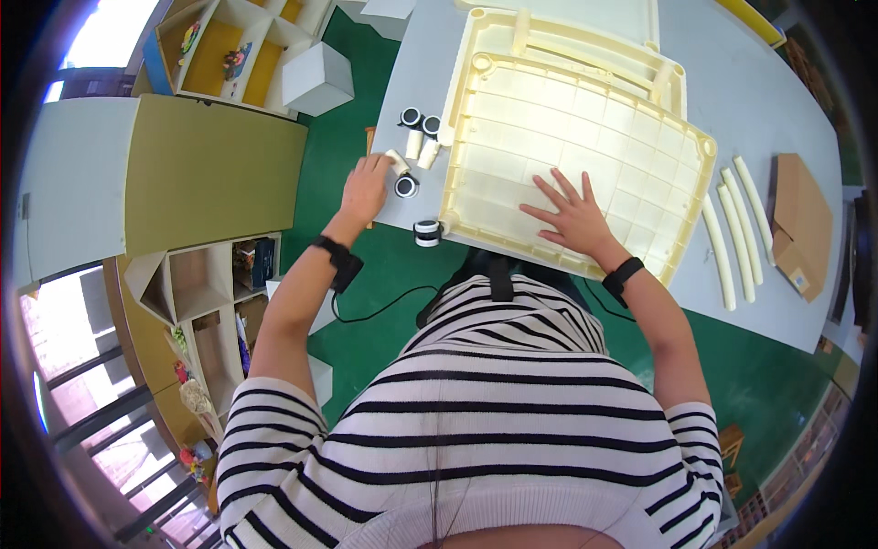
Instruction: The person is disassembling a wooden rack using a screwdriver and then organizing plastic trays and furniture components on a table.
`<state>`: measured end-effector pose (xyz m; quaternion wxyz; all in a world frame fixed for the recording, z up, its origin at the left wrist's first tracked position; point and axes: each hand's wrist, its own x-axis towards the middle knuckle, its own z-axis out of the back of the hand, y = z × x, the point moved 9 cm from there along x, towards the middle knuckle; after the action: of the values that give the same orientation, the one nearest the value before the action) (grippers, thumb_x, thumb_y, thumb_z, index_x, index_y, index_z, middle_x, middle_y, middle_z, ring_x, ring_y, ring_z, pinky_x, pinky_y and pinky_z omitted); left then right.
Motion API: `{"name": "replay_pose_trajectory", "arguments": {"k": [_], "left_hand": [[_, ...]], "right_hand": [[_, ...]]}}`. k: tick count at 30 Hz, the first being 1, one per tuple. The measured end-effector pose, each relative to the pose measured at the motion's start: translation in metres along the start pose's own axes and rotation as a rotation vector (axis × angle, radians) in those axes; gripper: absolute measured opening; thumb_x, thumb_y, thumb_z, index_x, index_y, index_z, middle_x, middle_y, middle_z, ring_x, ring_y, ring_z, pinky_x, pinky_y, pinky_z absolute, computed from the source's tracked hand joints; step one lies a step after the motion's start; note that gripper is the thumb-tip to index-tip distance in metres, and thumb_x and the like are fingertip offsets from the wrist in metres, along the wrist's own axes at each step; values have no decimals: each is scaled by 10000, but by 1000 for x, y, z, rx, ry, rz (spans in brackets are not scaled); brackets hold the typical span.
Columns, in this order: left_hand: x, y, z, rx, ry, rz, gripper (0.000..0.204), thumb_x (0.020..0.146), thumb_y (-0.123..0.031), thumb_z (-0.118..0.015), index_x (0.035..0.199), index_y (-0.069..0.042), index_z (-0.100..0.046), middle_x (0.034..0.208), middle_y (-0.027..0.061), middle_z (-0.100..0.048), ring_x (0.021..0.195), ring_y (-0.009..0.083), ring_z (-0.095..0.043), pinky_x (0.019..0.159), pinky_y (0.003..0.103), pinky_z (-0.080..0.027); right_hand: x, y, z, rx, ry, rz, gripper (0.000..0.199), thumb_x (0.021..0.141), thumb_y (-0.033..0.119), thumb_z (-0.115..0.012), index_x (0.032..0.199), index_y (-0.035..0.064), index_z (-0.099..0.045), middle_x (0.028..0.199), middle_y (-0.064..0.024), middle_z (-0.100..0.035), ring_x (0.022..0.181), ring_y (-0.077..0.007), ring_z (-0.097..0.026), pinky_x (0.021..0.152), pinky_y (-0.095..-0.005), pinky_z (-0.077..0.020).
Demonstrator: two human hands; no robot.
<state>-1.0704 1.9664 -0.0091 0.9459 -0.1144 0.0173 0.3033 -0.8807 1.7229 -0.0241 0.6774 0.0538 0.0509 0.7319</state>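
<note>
A cream plastic shelf panel (585, 137) lies with its ribbed underside up on the grey table. My right hand (576, 220) rests flat on its near part, fingers spread. At the panel's near left corner sits a black-and-white caster wheel (427, 232). To the left of the panel my left hand (366, 190) is closed at the cream stem of a loose caster (403, 186), its fingertips partly hidden. Just beyond it two more casters with cream stems (414, 145) lie side by side.
Another cream frame piece (585, 41) lies beyond the panel. Several cream tubes (739, 242) and a brown cardboard piece (801, 229) lie on the table (768, 110) at the right. A white cube (316, 78) and open shelves (206, 274) stand left of the table.
</note>
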Motion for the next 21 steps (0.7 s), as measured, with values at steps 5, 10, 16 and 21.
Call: {"name": "replay_pose_trajectory", "arguments": {"k": [5,10,16,21], "left_hand": [[18,1,-23,128,-30,-353,350,697,25,-498,1006,-138,-503,1016,26,-540,1031,220,-485,824,357,-396],[14,11,-34,103,44,-417,252,704,-45,-566,933,-150,-554,907,37,-565,878,232,-551,707,344,-442],[52,14,44,-587,-161,103,297,682,-48,-705,940,-55,-560,894,71,-622,820,207,-609,708,312,-472],[143,-35,62,-1117,-220,-44,329,673,-58,-741,951,9,-579,920,41,-625,778,80,-563,716,215,-446]], "right_hand": [[5,4,0,-4,10,7,551,771,506,-540,1291,425,-376,1455,-5,-196,1338,-290,-149,1004,-627,-151],[5,3,1,-15,19,-7,540,772,508,-535,1284,434,-382,1457,-3,-190,1336,-294,-157,1015,-615,-145],[5,0,3,-14,17,-22,533,777,514,-526,1283,429,-385,1456,3,-190,1337,-280,-160,1020,-608,-148],[3,0,3,-37,18,-23,516,792,514,-513,1284,424,-384,1449,10,-206,1338,-262,-165,1019,-607,-161]]}}
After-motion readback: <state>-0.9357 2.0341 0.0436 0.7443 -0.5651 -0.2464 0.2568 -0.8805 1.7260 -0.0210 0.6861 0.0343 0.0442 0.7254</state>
